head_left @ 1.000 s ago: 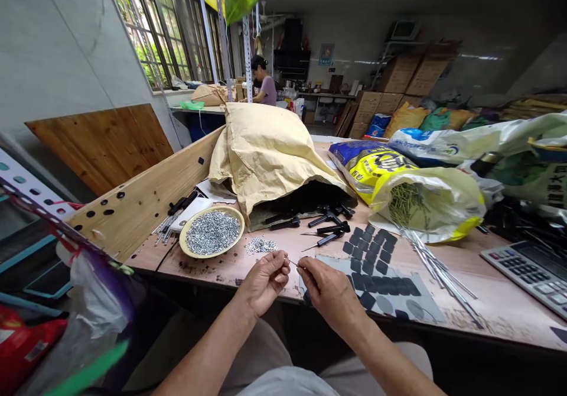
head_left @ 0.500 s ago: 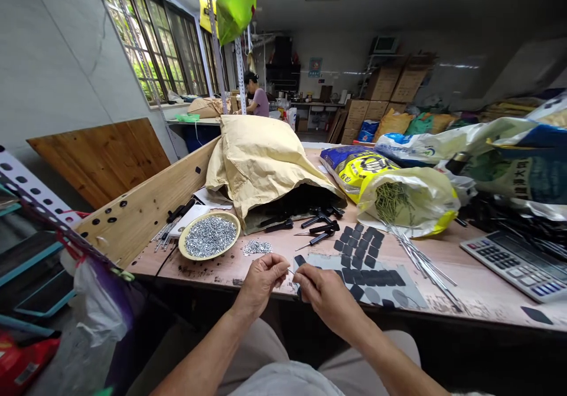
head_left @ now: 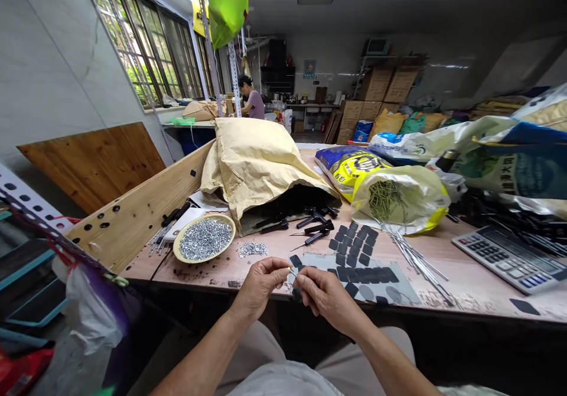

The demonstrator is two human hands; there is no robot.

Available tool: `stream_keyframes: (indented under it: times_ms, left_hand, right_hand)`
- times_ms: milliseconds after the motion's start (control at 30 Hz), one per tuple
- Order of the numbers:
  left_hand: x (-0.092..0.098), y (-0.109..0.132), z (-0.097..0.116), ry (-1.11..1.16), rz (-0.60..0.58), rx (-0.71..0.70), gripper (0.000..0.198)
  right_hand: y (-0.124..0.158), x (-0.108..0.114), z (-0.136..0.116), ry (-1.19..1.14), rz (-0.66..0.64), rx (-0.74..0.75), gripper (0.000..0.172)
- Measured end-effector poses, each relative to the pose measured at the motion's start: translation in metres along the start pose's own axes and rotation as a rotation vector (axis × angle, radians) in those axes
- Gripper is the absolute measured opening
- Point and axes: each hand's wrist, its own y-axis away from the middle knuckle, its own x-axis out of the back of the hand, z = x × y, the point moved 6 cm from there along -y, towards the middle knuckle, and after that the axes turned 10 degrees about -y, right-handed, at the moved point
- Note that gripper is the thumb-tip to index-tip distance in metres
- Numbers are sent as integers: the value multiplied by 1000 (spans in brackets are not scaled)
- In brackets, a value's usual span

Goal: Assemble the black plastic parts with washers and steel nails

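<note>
My left hand (head_left: 262,285) and my right hand (head_left: 325,295) meet at the table's front edge, fingertips pinched close together. Between them shows a thin metal rod (head_left: 292,272), its ends hidden by the fingers. Black pads (head_left: 352,254) lie in rows behind and right of my right hand, partly on a grey sheet (head_left: 403,278). Left of my hands stands a cream bowl (head_left: 177,248) full of small silver metal pieces (head_left: 206,237), with a small pile of the same pieces (head_left: 253,249) beside it. Black-handled tools (head_left: 316,233) lie behind my hands.
A large paper sack (head_left: 257,159) opens toward me, black parts inside. To its right are a yellow-blue bag (head_left: 363,168) of thin rods, loose long metal rods (head_left: 416,260) and a calculator (head_left: 509,254). A wooden board (head_left: 146,207) edges the left. Another person (head_left: 256,103) sits far back.
The view has shifted slightly, so the table's objects appear a little further left. My hands remain together, with the right hand's fingers turned slightly and more of the thin rod showing.
</note>
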Motion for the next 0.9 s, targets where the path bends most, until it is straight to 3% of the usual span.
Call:
stream_keyframes:
  times_ms: [200, 300, 400, 467, 533, 633, 700, 733, 800, 900]
  left_hand:
    - [-9, 1, -2, 90, -49, 45, 28]
    - [-10, -1, -8, -2, 5, 11, 25]
    - [-14, -1, -14, -100, -16, 17, 23]
    - [-12, -1, -15, -114, -29, 34, 36]
    - [-5, -1, -11, -103, -1, 40, 48]
    - [16, -4, -5, -114, 98, 29, 52]
    - [30, -6, -4, -131, 163, 22, 52]
    - [36, -7, -6, -135, 188, 18, 52]
    - [45, -10, -9, -136, 223, 5, 53]
    - [55, -14, -14, -155, 269, -43, 49]
  right_hand:
    - [2, 5, 0, 51, 45, 27, 34]
    - [4, 1, 4, 69, 41, 21, 34]
    - [8, 11, 13, 125, 86, 49, 33]
    - [15, 37, 21, 254, 203, 99, 29]
    - [29, 83, 29, 456, 400, 101, 22]
    - [61, 160, 34, 752, 691, -37, 14]
    - [78, 191, 31, 846, 797, -110, 12]
    - [82, 195, 28, 858, 820, -122, 13]
    - [77, 174, 22, 854, 805, -107, 16]
    - [43, 92, 20, 796, 607, -23, 15]
